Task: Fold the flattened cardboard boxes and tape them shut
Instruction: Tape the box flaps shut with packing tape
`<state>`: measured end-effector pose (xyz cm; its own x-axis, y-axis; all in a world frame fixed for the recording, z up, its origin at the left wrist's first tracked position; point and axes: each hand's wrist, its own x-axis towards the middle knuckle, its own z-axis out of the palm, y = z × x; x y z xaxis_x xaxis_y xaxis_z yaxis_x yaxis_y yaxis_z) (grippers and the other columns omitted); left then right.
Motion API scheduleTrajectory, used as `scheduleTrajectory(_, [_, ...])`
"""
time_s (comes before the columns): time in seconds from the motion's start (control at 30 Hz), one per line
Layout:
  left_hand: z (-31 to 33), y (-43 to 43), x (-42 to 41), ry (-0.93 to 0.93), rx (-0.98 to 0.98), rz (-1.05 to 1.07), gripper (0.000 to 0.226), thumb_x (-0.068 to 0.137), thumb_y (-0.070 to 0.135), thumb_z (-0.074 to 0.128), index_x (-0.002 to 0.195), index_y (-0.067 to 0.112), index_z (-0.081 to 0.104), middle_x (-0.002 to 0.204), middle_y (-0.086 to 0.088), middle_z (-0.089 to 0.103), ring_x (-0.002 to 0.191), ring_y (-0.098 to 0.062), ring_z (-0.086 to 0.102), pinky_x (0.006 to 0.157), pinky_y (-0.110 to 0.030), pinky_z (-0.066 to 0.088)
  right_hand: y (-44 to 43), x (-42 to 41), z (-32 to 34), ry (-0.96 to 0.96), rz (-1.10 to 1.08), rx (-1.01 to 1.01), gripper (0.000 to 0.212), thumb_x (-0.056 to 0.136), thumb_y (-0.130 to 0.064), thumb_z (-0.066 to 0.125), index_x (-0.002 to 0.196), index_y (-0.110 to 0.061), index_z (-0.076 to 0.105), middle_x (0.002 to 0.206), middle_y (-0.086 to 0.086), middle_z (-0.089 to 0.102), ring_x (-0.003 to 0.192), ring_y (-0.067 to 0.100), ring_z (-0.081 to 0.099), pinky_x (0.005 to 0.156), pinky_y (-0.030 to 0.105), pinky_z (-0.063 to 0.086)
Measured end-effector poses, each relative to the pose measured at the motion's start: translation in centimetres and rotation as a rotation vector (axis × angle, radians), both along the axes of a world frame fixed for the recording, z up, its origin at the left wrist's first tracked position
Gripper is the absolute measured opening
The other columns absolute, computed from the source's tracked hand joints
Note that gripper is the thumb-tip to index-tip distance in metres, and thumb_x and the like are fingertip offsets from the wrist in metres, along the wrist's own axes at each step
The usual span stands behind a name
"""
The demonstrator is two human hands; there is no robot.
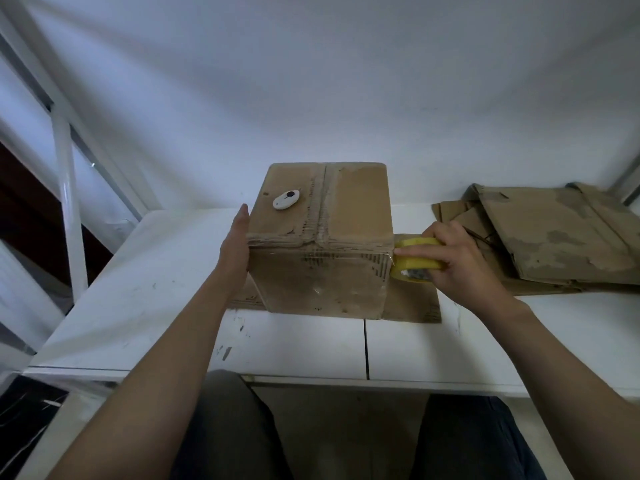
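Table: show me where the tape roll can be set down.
Bare table lies left of the box, past the left hand, and along the near edge in front of it. A smaller patch is front right, nearer than the flattened boxes. Crowded: right rear with those, and beside the box where the right hand holds the tape roll.

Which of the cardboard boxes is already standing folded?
The box between the left hand and right hand, with a white oval object on top. The flattened boxes lie at the right.

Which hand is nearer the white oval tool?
Left. Left hand presses the box's left side, beside the white oval tool; right hand grips the tape roll at the right corner.
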<state>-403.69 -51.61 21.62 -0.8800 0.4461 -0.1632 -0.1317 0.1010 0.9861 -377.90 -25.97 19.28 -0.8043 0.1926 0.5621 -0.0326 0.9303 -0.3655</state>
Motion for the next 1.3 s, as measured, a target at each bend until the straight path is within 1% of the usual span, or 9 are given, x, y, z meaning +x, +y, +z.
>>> scheduleTrajectory(0.1, [-0.2, -0.1, -1.0, 0.47, -0.468, -0.061, 0.071, 0.102, 0.063, 0.023, 0.16, 0.026, 0.008, 0.167, -0.002, 0.016, 0.153, -0.025, 0.017, 0.124, -0.053, 0.007, -0.1, 0.1, 0.3, -0.007, -0.009, -0.012, 0.061, 0.068, -0.002, 0.09, 0.113, -0.038, 0.072, 0.094, -0.004, 0.052, 0.083, 0.019, 0.04, 0.073, 0.035, 0.043])
scheduleTrajectory(0.17, [0.3, 0.3, -0.7, 0.955, -0.728, -0.003, 0.07, 0.105, 0.056, 0.016, 0.16, 0.016, 0.002, 0.168, -0.003, 0.006, 0.155, -0.021, 0.001, 0.123, -0.052, -0.007, -0.2, 0.0, 0.5, -0.013, -0.01, 0.015, 0.056, 0.069, -0.002, 0.089, 0.112, -0.035, 0.075, 0.094, -0.005, 0.051, 0.083, 0.016, 0.038, 0.073, 0.031, 0.037])
scheduleTrajectory(0.27, [2.7, 3.5, 2.6, 1.279, -0.665, -0.179, 0.076, 0.102, 0.058, 0.018, 0.16, 0.011, 0.005, 0.168, -0.004, 0.004, 0.155, -0.017, -0.004, 0.124, -0.051, -0.005, -0.2, -0.1, 0.8, -0.018, -0.009, 0.037, 0.054, 0.068, -0.002, 0.089, 0.11, -0.033, 0.077, 0.092, -0.005, 0.052, 0.082, 0.013, 0.035, 0.073, 0.025, 0.031])
scheduleTrajectory(0.37, [3.7, 8.0, 6.3, 1.287, -0.576, -0.45, 0.083, 0.098, 0.064, 0.029, 0.159, 0.011, 0.009, 0.168, -0.005, 0.006, 0.155, -0.018, -0.003, 0.125, -0.05, -0.002, -0.1, 0.0, 0.9, -0.027, -0.007, 0.035, 0.053, 0.07, 0.0, 0.087, 0.111, -0.033, 0.077, 0.09, -0.001, 0.054, 0.081, 0.015, 0.037, 0.075, 0.015, 0.027])
scheduleTrajectory(0.47, [2.7, 10.7, 8.0, 1.348, -0.664, -0.606, 0.098, 0.091, 0.076, 0.032, 0.16, 0.01, 0.01, 0.168, -0.004, 0.002, 0.154, -0.015, -0.006, 0.124, -0.05, -0.002, 0.0, 0.1, 1.0, -0.046, 0.0, 0.044, 0.057, 0.071, 0.003, 0.084, 0.113, -0.035, 0.075, 0.089, -0.002, 0.054, 0.081, 0.014, 0.035, 0.075, 0.012, 0.026])
scheduleTrajectory(0.7, [1.9, 11.2, 7.5, 1.37, -0.762, -0.735, 0.111, 0.081, 0.082, 0.045, 0.16, 0.014, 0.007, 0.168, 0.001, 0.003, 0.154, -0.011, -0.008, 0.123, -0.048, -0.008, 0.4, 0.0, 0.8, -0.039, 0.016, 0.062, 0.058, 0.072, 0.003, 0.084, 0.116, -0.035, 0.075, 0.089, -0.001, 0.054, 0.081, 0.014, 0.036, 0.072, 0.02, 0.026])
scheduleTrajectory(1.03, [1.3, 6.9, 3.7, 1.522, -0.896, -0.578, 0.115, 0.08, 0.088, 0.015, 0.159, 0.005, 0.005, 0.168, -0.009, 0.004, 0.154, -0.02, -0.004, 0.123, -0.056, -0.002, 0.5, -0.3, 0.7, -0.026, 0.034, 0.065, 0.055, 0.078, 0.0, 0.08, 0.117, -0.039, 0.073, 0.089, -0.001, 0.052, 0.08, 0.013, 0.033, 0.071, 0.02, 0.025])
scheduleTrajectory(1.2, [1.5, 3.4, -0.7, 1.395, -0.901, -0.523, 0.129, 0.067, 0.098, 0.008, 0.159, 0.009, -0.007, 0.168, -0.006, -0.005, 0.154, -0.016, -0.01, 0.123, -0.055, -0.005, 0.4, -0.1, 0.5, -0.017, 0.026, 0.041, 0.054, 0.077, -0.006, 0.085, 0.117, -0.04, 0.072, 0.09, -0.004, 0.052, 0.079, 0.015, 0.037, 0.073, 0.021, 0.03])
scheduleTrajectory(1.3, [1.3, 0.7, -3.4, 1.247, -0.819, -0.514, 0.127, 0.068, 0.098, 0.022, 0.159, 0.016, -0.01, 0.168, -0.001, -0.009, 0.152, -0.01, -0.013, 0.124, -0.048, -0.006, 0.0, -0.1, 0.4, 0.0, 0.036, 0.053, 0.051, 0.075, -0.008, 0.086, 0.115, -0.037, 0.074, 0.092, -0.008, 0.049, 0.08, 0.014, 0.036, 0.075, 0.014, 0.027])
